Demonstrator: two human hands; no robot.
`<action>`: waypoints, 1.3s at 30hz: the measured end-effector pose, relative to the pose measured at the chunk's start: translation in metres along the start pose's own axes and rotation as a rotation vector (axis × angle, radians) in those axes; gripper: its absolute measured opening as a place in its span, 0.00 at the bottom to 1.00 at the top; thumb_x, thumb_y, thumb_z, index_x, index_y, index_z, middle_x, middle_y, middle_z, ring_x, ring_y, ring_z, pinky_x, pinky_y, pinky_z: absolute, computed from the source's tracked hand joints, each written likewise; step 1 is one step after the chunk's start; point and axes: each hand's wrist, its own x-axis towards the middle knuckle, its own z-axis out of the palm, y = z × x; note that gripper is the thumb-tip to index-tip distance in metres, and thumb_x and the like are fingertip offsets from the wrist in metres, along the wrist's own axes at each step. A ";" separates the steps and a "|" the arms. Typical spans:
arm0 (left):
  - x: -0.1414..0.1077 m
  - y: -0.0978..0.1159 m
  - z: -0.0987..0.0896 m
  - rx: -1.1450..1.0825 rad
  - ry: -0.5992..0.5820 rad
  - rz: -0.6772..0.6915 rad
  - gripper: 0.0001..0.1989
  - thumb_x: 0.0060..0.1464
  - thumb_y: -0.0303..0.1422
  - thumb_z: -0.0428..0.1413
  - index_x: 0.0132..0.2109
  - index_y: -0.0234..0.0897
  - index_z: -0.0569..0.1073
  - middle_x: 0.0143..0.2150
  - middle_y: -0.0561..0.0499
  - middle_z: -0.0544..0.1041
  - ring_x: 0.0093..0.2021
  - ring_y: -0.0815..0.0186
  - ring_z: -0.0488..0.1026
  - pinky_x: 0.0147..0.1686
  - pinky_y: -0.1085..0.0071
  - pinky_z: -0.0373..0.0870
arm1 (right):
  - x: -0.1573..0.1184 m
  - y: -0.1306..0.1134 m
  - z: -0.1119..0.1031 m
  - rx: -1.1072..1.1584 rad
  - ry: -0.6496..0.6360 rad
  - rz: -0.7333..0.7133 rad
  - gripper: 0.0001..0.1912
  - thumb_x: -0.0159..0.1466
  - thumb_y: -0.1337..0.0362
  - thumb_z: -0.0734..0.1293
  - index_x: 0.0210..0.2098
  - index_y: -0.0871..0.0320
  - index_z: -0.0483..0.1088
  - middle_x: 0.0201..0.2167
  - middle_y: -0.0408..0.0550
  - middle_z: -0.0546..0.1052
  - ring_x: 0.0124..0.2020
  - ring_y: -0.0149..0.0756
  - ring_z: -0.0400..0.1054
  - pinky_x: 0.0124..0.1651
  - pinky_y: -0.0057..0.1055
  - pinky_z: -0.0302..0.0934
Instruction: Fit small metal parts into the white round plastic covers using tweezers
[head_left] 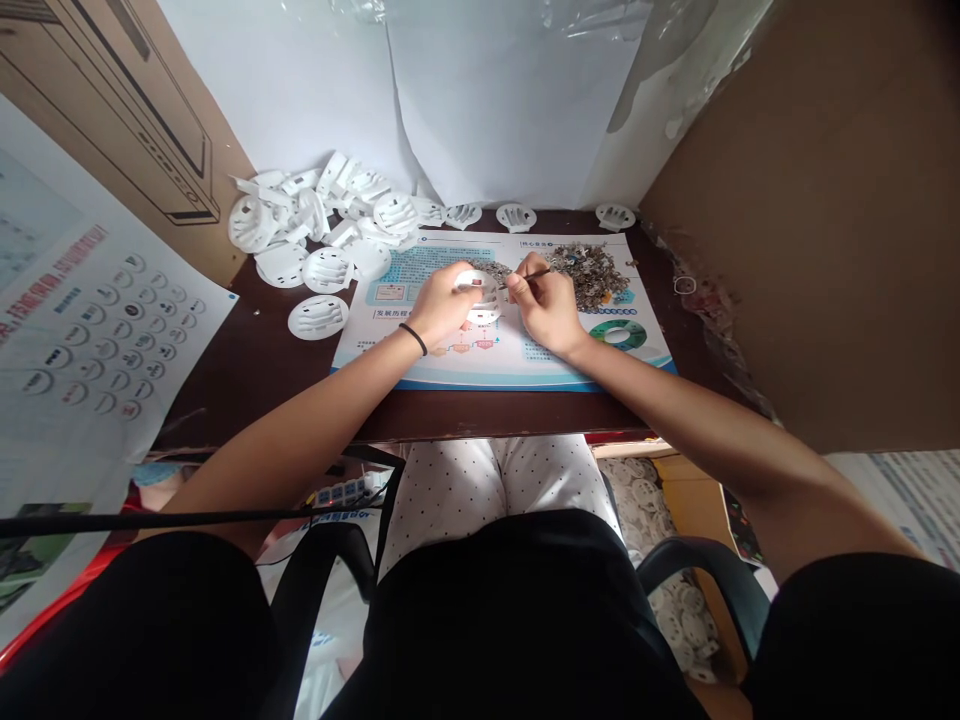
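My left hand (444,305) grips a round white plastic part (484,308) with slots in it, tilted up over a printed sheet (420,365). Close by on the right, my right hand (550,305) pinches a thin dark pen-like tool (534,276), its tip near the part's right edge. Whether the tip touches the part I cannot tell. Just behind my right hand lies a heap of small metal pieces (596,275). A smaller spread of the same metal pieces (491,269) shows behind the held part.
More round white parts (326,270) are piled at the back left of the dark table (480,415), with several along its back edge. Cardboard walls (825,230) and white sheeting (510,100) enclose the table. Below right, a box holds many white parts (682,620).
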 end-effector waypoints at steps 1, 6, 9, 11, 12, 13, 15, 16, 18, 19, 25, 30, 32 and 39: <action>0.000 0.000 0.000 0.001 0.005 -0.004 0.03 0.55 0.27 0.55 0.36 0.39 0.69 0.25 0.56 0.68 0.18 0.74 0.63 0.19 0.76 0.59 | 0.000 0.000 0.000 -0.002 0.001 0.001 0.32 0.66 0.31 0.55 0.24 0.52 0.61 0.23 0.44 0.65 0.28 0.36 0.62 0.35 0.37 0.59; -0.002 0.004 -0.001 -0.019 -0.007 -0.018 0.03 0.54 0.26 0.55 0.36 0.39 0.69 0.26 0.56 0.68 0.19 0.73 0.64 0.19 0.75 0.62 | 0.000 0.000 0.001 -0.033 -0.021 -0.005 0.30 0.67 0.33 0.55 0.25 0.51 0.60 0.22 0.42 0.63 0.25 0.34 0.59 0.33 0.36 0.56; -0.004 0.006 -0.002 0.003 -0.020 -0.006 0.02 0.54 0.27 0.54 0.36 0.39 0.69 0.26 0.56 0.68 0.18 0.73 0.64 0.19 0.75 0.61 | 0.000 -0.002 0.001 -0.066 -0.039 -0.016 0.29 0.68 0.34 0.55 0.27 0.51 0.58 0.21 0.40 0.63 0.23 0.33 0.57 0.32 0.34 0.54; -0.004 0.005 -0.002 0.029 -0.017 0.008 0.02 0.55 0.27 0.54 0.36 0.39 0.69 0.25 0.57 0.68 0.18 0.73 0.65 0.19 0.75 0.60 | 0.000 -0.005 0.001 -0.085 -0.048 -0.040 0.28 0.69 0.35 0.54 0.28 0.51 0.57 0.21 0.41 0.64 0.23 0.33 0.57 0.32 0.34 0.54; -0.003 0.005 -0.002 0.042 -0.013 0.013 0.02 0.55 0.27 0.54 0.36 0.39 0.69 0.24 0.57 0.68 0.17 0.73 0.65 0.19 0.75 0.59 | -0.001 -0.006 0.001 -0.093 -0.050 -0.053 0.27 0.69 0.36 0.54 0.28 0.51 0.57 0.21 0.41 0.64 0.24 0.33 0.57 0.32 0.34 0.55; -0.003 0.004 -0.001 0.053 -0.008 0.017 0.03 0.55 0.27 0.54 0.37 0.39 0.69 0.24 0.57 0.68 0.16 0.73 0.65 0.19 0.74 0.59 | -0.001 -0.007 0.001 -0.101 -0.051 -0.065 0.27 0.69 0.37 0.54 0.28 0.51 0.56 0.22 0.42 0.65 0.24 0.33 0.57 0.32 0.35 0.55; -0.002 0.002 -0.001 0.067 -0.002 0.020 0.03 0.54 0.27 0.54 0.37 0.39 0.69 0.23 0.58 0.68 0.16 0.72 0.65 0.20 0.73 0.60 | -0.002 -0.009 0.002 -0.119 -0.055 -0.086 0.26 0.70 0.37 0.53 0.28 0.51 0.55 0.22 0.42 0.64 0.25 0.34 0.57 0.32 0.35 0.55; -0.002 0.002 0.000 0.070 -0.001 0.020 0.04 0.54 0.26 0.54 0.38 0.39 0.70 0.23 0.58 0.68 0.15 0.72 0.65 0.20 0.73 0.60 | -0.002 -0.009 0.002 -0.128 -0.060 -0.098 0.26 0.70 0.37 0.53 0.28 0.51 0.55 0.22 0.42 0.64 0.25 0.34 0.57 0.32 0.35 0.55; -0.002 0.001 0.000 0.071 -0.001 0.018 0.04 0.54 0.26 0.53 0.38 0.39 0.70 0.22 0.58 0.68 0.15 0.71 0.66 0.20 0.73 0.60 | -0.002 -0.010 0.003 -0.140 -0.070 -0.118 0.26 0.70 0.38 0.52 0.28 0.51 0.54 0.22 0.43 0.63 0.25 0.35 0.57 0.32 0.35 0.55; -0.002 0.001 0.000 0.069 -0.001 0.016 0.04 0.54 0.26 0.53 0.38 0.39 0.70 0.22 0.58 0.68 0.15 0.71 0.66 0.19 0.73 0.60 | -0.002 -0.010 0.003 -0.141 -0.074 -0.121 0.26 0.70 0.38 0.52 0.28 0.51 0.54 0.22 0.43 0.63 0.26 0.35 0.57 0.32 0.35 0.55; -0.003 0.002 0.001 0.070 0.016 0.007 0.04 0.53 0.26 0.53 0.37 0.38 0.70 0.25 0.56 0.70 0.16 0.71 0.67 0.20 0.73 0.60 | -0.001 -0.010 0.001 -0.115 -0.067 -0.074 0.28 0.69 0.35 0.54 0.27 0.51 0.55 0.20 0.41 0.62 0.24 0.33 0.56 0.32 0.35 0.55; -0.002 0.000 0.001 0.078 0.024 0.019 0.07 0.54 0.25 0.53 0.40 0.38 0.71 0.25 0.56 0.70 0.17 0.71 0.67 0.20 0.73 0.60 | 0.000 -0.006 0.001 -0.086 -0.055 -0.034 0.30 0.67 0.33 0.55 0.26 0.51 0.57 0.19 0.39 0.62 0.22 0.32 0.54 0.30 0.34 0.53; -0.002 -0.001 0.001 0.079 0.018 0.034 0.07 0.55 0.25 0.53 0.41 0.38 0.72 0.24 0.56 0.68 0.17 0.70 0.68 0.21 0.73 0.61 | 0.000 -0.002 0.002 -0.069 -0.049 -0.019 0.30 0.66 0.32 0.56 0.25 0.51 0.58 0.18 0.39 0.61 0.22 0.31 0.54 0.29 0.34 0.52; -0.005 0.000 0.001 0.099 -0.003 0.082 0.06 0.56 0.26 0.53 0.41 0.39 0.71 0.26 0.57 0.69 0.17 0.72 0.68 0.20 0.75 0.59 | 0.002 0.005 0.006 -0.011 -0.076 -0.012 0.32 0.65 0.31 0.57 0.24 0.52 0.58 0.19 0.40 0.63 0.22 0.31 0.55 0.30 0.34 0.52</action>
